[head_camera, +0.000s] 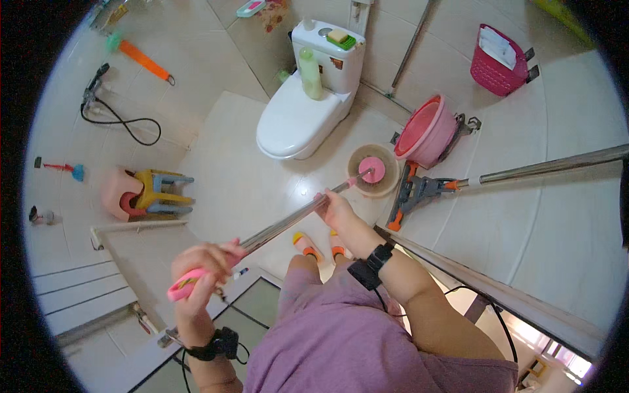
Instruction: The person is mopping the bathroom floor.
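A spin mop with a metal pole point(282, 225) slants across the view, from lower left to upper right. My left hand point(206, 270) grips its pink plastic handle at the top end. Farther down, my right hand point(335, 209) is closed around the metal pole. The mop's round pink head point(372, 170) is inside a beige bucket point(352, 158) on the tiled floor; the mop fibres beneath the head are hard to make out.
A white toilet point(285, 125) with a green bottle point(309, 73) on its lid stands ahead. Pink basins point(432, 132) and a squeeze mop point(422, 191) are at the right wall. Stacked plastic stools point(162, 194) are at the left, near a white radiator point(81, 280).
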Available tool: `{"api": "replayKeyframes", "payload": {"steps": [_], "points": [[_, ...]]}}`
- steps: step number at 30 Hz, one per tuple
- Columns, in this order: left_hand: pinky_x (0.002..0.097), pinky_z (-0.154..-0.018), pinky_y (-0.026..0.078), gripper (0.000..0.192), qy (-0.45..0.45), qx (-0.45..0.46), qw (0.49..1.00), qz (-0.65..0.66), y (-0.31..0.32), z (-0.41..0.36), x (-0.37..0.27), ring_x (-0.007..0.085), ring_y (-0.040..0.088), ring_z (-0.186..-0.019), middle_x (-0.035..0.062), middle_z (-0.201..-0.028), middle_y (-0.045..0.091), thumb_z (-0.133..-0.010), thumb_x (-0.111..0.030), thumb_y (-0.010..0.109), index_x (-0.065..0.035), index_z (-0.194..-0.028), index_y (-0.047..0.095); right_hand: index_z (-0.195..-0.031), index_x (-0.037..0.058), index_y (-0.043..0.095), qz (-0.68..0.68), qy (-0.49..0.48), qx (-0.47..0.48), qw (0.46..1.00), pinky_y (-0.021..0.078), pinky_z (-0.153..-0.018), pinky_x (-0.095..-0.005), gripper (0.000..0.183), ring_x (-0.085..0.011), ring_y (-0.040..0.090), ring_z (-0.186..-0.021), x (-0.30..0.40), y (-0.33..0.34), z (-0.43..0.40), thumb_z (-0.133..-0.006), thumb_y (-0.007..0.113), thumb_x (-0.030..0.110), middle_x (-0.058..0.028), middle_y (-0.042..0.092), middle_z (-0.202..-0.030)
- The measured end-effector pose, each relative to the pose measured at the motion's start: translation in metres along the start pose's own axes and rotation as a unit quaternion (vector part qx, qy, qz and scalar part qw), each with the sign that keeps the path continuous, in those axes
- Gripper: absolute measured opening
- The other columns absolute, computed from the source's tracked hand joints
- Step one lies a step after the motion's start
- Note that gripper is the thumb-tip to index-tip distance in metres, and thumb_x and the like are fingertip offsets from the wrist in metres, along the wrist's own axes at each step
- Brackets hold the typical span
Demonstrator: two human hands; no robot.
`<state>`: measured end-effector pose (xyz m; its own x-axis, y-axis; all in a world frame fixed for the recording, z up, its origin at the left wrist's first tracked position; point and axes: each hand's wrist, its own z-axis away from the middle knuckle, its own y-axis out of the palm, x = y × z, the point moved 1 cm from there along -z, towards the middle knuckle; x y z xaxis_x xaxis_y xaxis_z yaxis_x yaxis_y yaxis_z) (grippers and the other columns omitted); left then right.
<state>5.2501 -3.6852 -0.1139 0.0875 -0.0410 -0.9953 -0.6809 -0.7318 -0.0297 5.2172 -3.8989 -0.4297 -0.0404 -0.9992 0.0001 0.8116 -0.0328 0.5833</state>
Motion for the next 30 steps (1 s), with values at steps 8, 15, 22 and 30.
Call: {"api": "replayKeyframes", "payload": {"steps": [8, 15, 22, 30], "points": [[0.0442, -0.095, 0.039, 0.014, -0.035, 0.049, 0.998, -0.031, 0.044, -0.003, 0.057, 0.0282, 0.06, -0.092, 0.0092, -0.071, 0.056, -0.079, -0.009, 0.053, -0.0001, -0.067, 0.053, -0.087, 0.0031, 0.044, 0.03, -0.07, -0.063, 0.995, 0.0517, -0.057, -0.0373, 0.022, -0.0206, 0.054, -0.056, 0.023, -0.05, -0.052, -0.093, 0.042, 0.024, -0.0077, 0.052, -0.067], [0.0415, -0.091, 0.042, 0.008, -0.022, 0.134, 0.987, -0.087, 0.061, 0.026, 0.037, 0.0305, 0.06, -0.09, 0.0085, -0.073, 0.057, -0.076, -0.004, 0.055, -0.0012, -0.069, 0.052, -0.081, 0.0023, 0.042, 0.006, -0.034, -0.137, 0.99, 0.0529, -0.064, -0.0407, 0.009, -0.0208, 0.05, -0.057, 0.042, -0.059, -0.018, -0.084, 0.037, 0.009, -0.009, 0.047, -0.067], [0.0459, -0.088, 0.044, 0.013, 0.041, 0.089, 0.991, -0.092, 0.058, 0.106, -0.041, 0.0322, 0.062, -0.085, 0.0081, -0.07, 0.058, -0.07, -0.015, 0.058, -0.0032, -0.064, 0.055, -0.082, -0.0025, 0.045, 0.064, 0.048, 0.009, 0.997, 0.0514, -0.078, -0.0431, 0.01, -0.0253, 0.056, -0.069, 0.012, -0.047, 0.092, -0.083, 0.042, 0.007, -0.0134, 0.053, -0.075], [0.0458, -0.086, 0.046, 0.023, 0.123, -0.042, 0.988, -0.083, 0.075, 0.19, -0.105, 0.0312, 0.065, -0.069, 0.0045, -0.054, 0.057, -0.064, -0.024, 0.058, -0.0055, -0.05, 0.055, -0.089, -0.0031, 0.048, 0.129, 0.098, 0.153, 0.975, 0.0481, -0.087, -0.0434, 0.012, -0.0262, 0.058, -0.082, -0.019, -0.046, 0.188, -0.085, 0.044, 0.007, -0.0137, 0.056, -0.084]]}}
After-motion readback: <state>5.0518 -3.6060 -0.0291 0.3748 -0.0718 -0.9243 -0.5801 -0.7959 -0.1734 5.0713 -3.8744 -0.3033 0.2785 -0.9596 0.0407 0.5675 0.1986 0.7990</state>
